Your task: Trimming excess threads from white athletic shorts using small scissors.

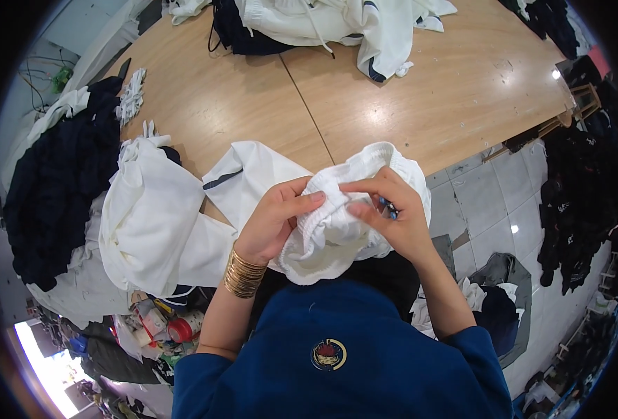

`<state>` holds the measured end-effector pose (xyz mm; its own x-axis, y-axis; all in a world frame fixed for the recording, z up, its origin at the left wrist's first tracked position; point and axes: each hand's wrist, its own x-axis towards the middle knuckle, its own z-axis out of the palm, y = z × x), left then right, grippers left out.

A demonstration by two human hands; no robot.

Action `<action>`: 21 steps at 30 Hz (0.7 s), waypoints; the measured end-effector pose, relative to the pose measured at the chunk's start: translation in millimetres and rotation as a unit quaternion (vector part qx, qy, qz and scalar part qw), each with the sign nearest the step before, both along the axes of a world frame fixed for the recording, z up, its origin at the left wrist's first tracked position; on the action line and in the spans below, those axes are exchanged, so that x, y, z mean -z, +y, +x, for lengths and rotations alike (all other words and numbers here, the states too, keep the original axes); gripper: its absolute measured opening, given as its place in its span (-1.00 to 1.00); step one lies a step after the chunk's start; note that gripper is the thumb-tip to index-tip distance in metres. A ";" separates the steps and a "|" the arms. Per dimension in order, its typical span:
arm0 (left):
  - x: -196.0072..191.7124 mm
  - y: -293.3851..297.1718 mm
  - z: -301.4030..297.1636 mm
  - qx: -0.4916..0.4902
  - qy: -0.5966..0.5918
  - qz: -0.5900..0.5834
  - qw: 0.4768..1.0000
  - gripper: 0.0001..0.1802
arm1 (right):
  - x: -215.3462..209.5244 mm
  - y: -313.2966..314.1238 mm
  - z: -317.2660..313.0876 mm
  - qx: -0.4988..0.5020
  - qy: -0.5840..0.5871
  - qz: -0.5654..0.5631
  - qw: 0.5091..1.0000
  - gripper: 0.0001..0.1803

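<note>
The gathered elastic waistband of white pants (321, 262) is bunched in front of my body at the table's near edge. My left hand (281, 216) grips the band, its thumb pressed on the ribbed edge, and gold bangles circle that wrist. Over the band's right side is my right hand (396, 213), thumb and forefinger a little apart near the cloth. Curled within its other fingers is a small blue and dark tool (388, 208), mostly hidden, its kind unclear. A white leg with a dark stripe (242, 167) lies on the table left of the waistband.
White garments (152, 209) and a dark navy pile (61, 188) hang over the left edge of the wooden table (455, 98). More white and navy clothes (302, 24) lie at the far side. Right of me are a grey bag (511, 279) with cloth and dark clothing (577, 202).
</note>
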<state>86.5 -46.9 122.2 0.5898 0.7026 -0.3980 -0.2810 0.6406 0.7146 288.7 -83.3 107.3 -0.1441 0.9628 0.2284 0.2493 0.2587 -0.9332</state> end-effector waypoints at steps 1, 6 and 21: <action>3.5 -0.7 -2.9 -0.004 0.000 0.001 1.000 -0.63 | 3.2 2.3 -1.9 -0.009 0.004 0.009 1.000 -0.63; 12.0 -2.8 -8.1 0.006 -0.051 -0.041 0.998 -0.65 | -12.9 4.6 -8.6 -0.025 0.002 -0.018 1.000 -0.61; -2.9 -13.8 3.5 0.007 0.381 0.468 0.798 -0.78 | 3.0 5.5 -18.7 0.062 -0.007 0.014 0.998 -0.85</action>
<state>90.0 -60.8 125.1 0.4378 0.8977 0.0495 0.4657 -0.2736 0.8416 270.0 -77.8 104.3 -0.0285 0.9668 0.2540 0.2938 0.2510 -0.9223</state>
